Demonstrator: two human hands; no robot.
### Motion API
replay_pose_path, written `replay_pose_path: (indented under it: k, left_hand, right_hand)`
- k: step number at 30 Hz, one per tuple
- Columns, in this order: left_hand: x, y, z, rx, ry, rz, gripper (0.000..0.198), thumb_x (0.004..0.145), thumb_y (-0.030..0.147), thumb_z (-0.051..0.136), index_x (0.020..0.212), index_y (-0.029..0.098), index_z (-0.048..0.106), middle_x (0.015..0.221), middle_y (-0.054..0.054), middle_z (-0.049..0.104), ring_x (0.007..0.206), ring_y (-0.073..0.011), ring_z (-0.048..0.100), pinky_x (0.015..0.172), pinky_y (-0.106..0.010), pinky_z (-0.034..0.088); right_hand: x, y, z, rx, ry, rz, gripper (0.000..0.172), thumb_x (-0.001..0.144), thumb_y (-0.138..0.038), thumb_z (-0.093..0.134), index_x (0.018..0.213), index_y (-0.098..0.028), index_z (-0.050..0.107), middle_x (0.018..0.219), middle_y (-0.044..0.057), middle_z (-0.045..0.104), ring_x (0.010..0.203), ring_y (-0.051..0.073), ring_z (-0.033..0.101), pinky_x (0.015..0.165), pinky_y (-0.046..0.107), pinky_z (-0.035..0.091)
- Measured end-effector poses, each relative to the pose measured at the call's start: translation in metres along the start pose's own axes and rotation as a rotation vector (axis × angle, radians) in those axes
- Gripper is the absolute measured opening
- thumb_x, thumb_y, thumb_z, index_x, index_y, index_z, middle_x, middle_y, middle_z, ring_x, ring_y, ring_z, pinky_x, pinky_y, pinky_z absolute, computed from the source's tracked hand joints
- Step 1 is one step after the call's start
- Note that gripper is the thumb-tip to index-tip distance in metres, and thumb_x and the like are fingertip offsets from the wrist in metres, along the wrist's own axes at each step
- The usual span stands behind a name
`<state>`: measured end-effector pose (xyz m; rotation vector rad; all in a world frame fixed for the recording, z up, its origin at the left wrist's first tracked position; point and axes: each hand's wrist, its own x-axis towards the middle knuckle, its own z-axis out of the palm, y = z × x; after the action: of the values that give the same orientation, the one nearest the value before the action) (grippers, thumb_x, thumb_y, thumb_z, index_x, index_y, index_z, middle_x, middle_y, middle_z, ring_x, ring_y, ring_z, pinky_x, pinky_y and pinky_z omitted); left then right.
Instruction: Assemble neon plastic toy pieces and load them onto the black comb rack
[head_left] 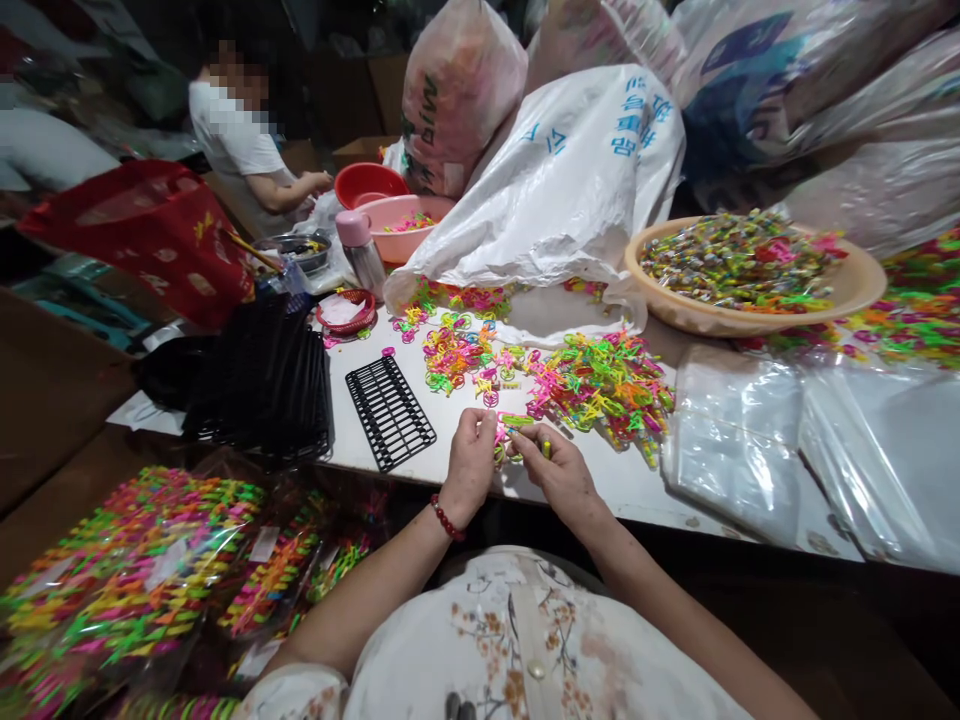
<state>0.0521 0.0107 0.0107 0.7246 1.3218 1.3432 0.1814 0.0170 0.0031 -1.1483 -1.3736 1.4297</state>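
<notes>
Two hands: mine, close together at the front edge of the white table (424,460), fingertips nearly meeting.
Left hand (471,455): thumb and fingers pinched on a plastic piece (516,420); red bead bracelet (448,517) on my wrist.
Right hand (555,468): thumb and forefinger drawn together at the same piece; a yellow-green stub (547,450) shows between my fingers.
Piece, appearance: small, slim, elongated, bright yellow-green; pink shows beside it, but whether the two are joined I cannot tell. My fingers cover part of the outline.
Piece, location: at my fingertips, just in front of the loose piles.
Larger pile (607,385): tangled plastic shapes, green, pink, orange and yellow.
Smaller pile (454,352): similar colours, some looped outlines, left of the larger.
Black rack (390,412): flat, slotted like a ladder, left of my hands.
Clear bags (731,430): flat stack, right of the larger pile.
</notes>
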Motion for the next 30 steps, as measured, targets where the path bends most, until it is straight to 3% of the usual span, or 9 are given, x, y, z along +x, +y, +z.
replay_pose_path:
  k: [10,16,21,24,27,30]
  left_hand:
    - [0.004,-0.005,-0.005,0.058,0.007,-0.005,0.030,0.083,0.048,0.065,0.084,0.021,0.052,0.060,0.006,0.049,0.050,-0.0100,0.043,0.050,-0.022,0.034]
    - [0.010,-0.014,-0.005,0.063,0.028,-0.027,0.027,0.083,0.045,0.065,0.079,0.022,0.050,0.058,0.007,0.045,0.049,-0.0098,0.039,0.049,-0.021,0.031]
    - [0.012,-0.028,-0.002,0.120,0.027,-0.020,0.029,0.084,0.047,0.063,0.077,0.022,0.050,0.057,0.007,0.044,0.049,-0.0109,0.039,0.049,-0.022,0.031]
    - [0.021,-0.023,-0.005,0.188,-0.034,0.035,0.031,0.086,0.049,0.060,0.075,0.023,0.049,0.058,0.005,0.045,0.053,-0.0126,0.041,0.053,-0.023,0.033]
    - [0.039,-0.001,-0.016,0.371,0.028,0.184,0.027,0.093,0.047,0.051,0.078,0.023,0.051,0.063,0.003,0.049,0.060,-0.0149,0.045,0.061,-0.025,0.036]
    - [0.064,0.023,-0.031,0.694,0.230,0.359,0.022,0.088,0.042,0.060,0.086,0.022,0.053,0.082,-0.004,0.056,0.079,-0.0201,0.054,0.077,-0.029,0.040]
  right_hand:
    - [0.001,-0.001,-0.005,-0.006,-0.063,0.038,0.037,0.084,-0.057,0.062,0.084,-0.020,0.064,0.070,-0.002,0.062,0.046,0.008,0.037,0.044,0.024,0.031]
    - [-0.003,-0.011,-0.005,-0.361,-0.096,-0.254,0.027,0.093,-0.042,0.052,0.082,-0.021,0.064,0.072,0.002,0.063,0.068,0.017,0.057,0.064,0.029,0.043]
    - [-0.007,-0.002,-0.002,-0.548,-0.090,-0.374,0.030,0.096,-0.037,0.045,0.072,-0.022,0.055,0.066,0.001,0.057,0.061,0.016,0.053,0.058,0.028,0.041]
    - [-0.002,0.001,-0.013,-0.549,-0.126,-0.347,0.027,0.098,-0.038,0.044,0.081,-0.023,0.059,0.068,0.000,0.061,0.061,0.016,0.057,0.058,0.028,0.045]
    - [0.011,-0.001,-0.035,-0.610,-0.016,-0.420,0.027,0.098,-0.040,0.045,0.103,-0.022,0.065,0.092,0.007,0.070,0.085,0.022,0.067,0.074,0.033,0.053]
    - [0.024,-0.004,-0.055,-0.785,0.205,-0.502,0.034,0.094,-0.043,0.050,0.113,-0.019,0.065,0.118,0.016,0.063,0.104,0.028,0.063,0.087,0.040,0.051]
